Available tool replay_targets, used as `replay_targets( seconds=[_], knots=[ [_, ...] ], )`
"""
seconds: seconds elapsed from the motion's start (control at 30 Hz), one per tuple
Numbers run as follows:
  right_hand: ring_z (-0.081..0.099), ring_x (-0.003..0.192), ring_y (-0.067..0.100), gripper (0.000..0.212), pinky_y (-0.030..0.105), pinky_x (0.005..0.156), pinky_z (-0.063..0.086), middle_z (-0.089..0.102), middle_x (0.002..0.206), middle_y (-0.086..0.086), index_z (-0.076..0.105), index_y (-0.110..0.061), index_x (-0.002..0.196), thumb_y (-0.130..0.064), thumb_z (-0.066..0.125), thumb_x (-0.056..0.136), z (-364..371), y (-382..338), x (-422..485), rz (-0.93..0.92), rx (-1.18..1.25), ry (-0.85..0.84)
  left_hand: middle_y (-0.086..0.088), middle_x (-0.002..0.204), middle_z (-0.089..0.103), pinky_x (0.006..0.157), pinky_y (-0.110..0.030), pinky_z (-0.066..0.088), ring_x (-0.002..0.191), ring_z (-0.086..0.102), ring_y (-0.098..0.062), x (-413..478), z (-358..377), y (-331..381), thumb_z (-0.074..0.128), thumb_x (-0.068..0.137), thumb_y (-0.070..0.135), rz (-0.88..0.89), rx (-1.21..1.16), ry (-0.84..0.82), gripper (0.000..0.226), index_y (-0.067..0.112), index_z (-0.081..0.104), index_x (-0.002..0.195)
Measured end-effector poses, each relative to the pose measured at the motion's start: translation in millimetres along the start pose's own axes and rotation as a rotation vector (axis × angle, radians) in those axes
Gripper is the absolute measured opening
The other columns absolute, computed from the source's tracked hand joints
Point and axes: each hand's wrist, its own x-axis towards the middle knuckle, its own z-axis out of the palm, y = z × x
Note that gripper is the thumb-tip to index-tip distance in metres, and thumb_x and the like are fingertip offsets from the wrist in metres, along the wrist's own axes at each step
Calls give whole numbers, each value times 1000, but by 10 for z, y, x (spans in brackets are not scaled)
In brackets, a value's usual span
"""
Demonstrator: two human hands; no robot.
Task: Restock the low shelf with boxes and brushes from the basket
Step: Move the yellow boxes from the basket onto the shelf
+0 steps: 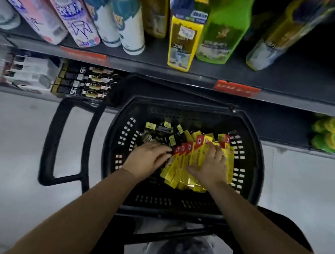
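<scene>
A black plastic basket (pixel 247 142) stands on the floor in front of the shelving. Inside it lies a bunch of yellow boxes with red tops (pixel 186 160), and behind them dark packs with yellow tags (pixel 163 130), perhaps the brushes. My left hand (pixel 149 159) presses against the left side of the yellow boxes, fingers curled. My right hand (pixel 211 167) lies over their right side, fingers spread around them. Together both hands clasp the bunch. The low shelf (pixel 83 82) at the upper left holds rows of black-and-gold boxes.
The basket's long handle (pixel 55 144) sticks out to the left over the pale floor. The shelf above carries paper rolls (pixel 130 27) and yellow and green bottles (pixel 185 42). Green-yellow items (pixel 330 135) sit low at the right. White boxes (pixel 26 74) lie at the far left.
</scene>
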Motion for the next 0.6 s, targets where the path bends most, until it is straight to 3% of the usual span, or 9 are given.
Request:
replay_targets(
  seconds=[0.17, 0.3, 0.4, 0.47, 0.53, 0.6],
  knots=[
    [8, 141, 27, 101, 44, 115, 16, 7, 155, 3, -2, -29, 149, -40, 68, 77, 455, 288, 122, -203, 53, 316, -1, 104, 70, 81, -24, 47, 96, 64, -17, 297, 703, -285, 60, 91, 26, 33, -88, 74, 26, 14, 69, 112],
    [4, 142, 12, 98, 19, 113, -7, 12, 153, -6, -1, -32, 148, -35, 67, 78, 653, 448, 161, -360, 148, 445, 10, 106, 68, 85, -16, 41, 100, 56, -2, 414, 1047, -488, 54, 90, 37, 72, -112, 136, 30, 21, 70, 110],
    [14, 134, 2, 99, 19, 110, 15, 26, 145, -13, 4, -29, 148, -28, 72, 76, 682, 496, 152, -416, 272, 502, 16, 100, 63, 81, -4, 37, 96, 56, 1, 426, 1177, -473, 55, 91, 36, 127, -123, 138, 26, 20, 70, 107],
    [18, 126, -7, 99, 15, 102, 22, 31, 135, -23, 4, -31, 148, -24, 73, 77, 650, 491, 107, -442, 337, 464, 14, 102, 63, 83, -5, 38, 95, 56, 1, 420, 1225, -325, 57, 91, 31, 121, -167, 149, 26, 20, 65, 113],
    [23, 118, -11, 98, 6, 94, 25, 33, 126, -30, 5, -34, 147, -20, 72, 78, 614, 478, 50, -461, 375, 429, 7, 107, 60, 84, -12, 44, 95, 56, -1, 407, 1226, -131, 60, 89, 25, -40, -378, 198, 38, 19, 52, 126],
    [32, 119, -9, 95, 1, 92, 27, 36, 124, -31, 7, -35, 147, -17, 71, 79, 610, 444, -14, -480, 445, 370, 8, 110, 55, 81, -8, 45, 92, 56, 5, 342, 1240, 27, 61, 88, 24, -224, -658, 202, 50, 20, 39, 133]
  ],
)
